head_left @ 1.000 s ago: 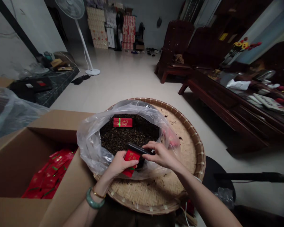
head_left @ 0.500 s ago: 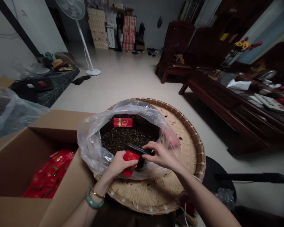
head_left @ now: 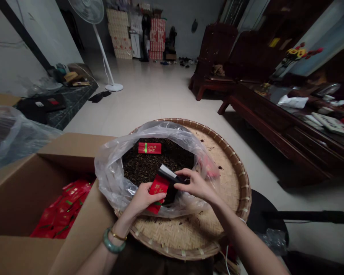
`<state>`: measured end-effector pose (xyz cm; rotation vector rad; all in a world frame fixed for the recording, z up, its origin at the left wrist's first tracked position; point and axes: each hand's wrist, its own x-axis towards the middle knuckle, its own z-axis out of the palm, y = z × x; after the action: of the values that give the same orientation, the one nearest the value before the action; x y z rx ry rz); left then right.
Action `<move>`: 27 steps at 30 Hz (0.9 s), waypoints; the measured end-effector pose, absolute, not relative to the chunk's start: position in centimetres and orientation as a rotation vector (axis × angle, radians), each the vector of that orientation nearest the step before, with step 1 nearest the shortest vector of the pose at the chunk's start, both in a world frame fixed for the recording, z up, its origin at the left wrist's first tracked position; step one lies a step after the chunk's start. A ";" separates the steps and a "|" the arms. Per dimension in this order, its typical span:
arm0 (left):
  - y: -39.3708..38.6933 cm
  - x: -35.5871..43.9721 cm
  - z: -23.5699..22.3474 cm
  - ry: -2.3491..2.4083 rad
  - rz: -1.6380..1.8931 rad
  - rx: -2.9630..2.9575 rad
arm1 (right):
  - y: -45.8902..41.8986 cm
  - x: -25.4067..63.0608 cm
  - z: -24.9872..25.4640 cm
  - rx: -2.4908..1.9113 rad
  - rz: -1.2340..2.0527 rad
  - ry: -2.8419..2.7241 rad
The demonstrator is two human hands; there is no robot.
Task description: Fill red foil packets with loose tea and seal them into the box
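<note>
My left hand [head_left: 148,198] grips a small red tea packet [head_left: 158,191] with gold lettering, thumb across its front. Between the thumb and fingers of my right hand [head_left: 195,185] is a black bar-shaped tool [head_left: 171,175] with a pale strip, which looks like a hand-held bag sealer. Its bar lies at the packet's upper end; whether it clamps the packet I cannot tell. Both are over an open clear plastic bag [head_left: 109,168] full of dark loose tea leaves [head_left: 140,170]. Another red packet [head_left: 150,148] with a green mark lies on the leaves.
The bag rests on a round woven bamboo tray [head_left: 232,183] with scattered leaves. At left, an open cardboard box [head_left: 74,145] contains several red packets [head_left: 64,208]. A dark wooden table [head_left: 263,126] stands at right, and a white fan [head_left: 103,57] farther back.
The black sealer has turned, and its pale strip now shows. The red packet is still in my left hand, its upper end a little higher.
</note>
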<state>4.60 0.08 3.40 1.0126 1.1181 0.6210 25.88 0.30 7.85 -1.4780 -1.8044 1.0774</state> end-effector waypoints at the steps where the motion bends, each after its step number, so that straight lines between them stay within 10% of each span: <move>1: 0.1 4.6 3.4 1.125 0.618 1.018 | 0.2 25.6 7.9 -1.466 1.064 -1.855; 27: -0.3 5.2 3.9 1.205 0.502 1.431 | 0.3 20.6 4.8 -1.352 0.521 -2.099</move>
<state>5.22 -0.27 3.93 1.4306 1.2050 0.5022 20.60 0.30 4.83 -1.3518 -2.0993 0.5213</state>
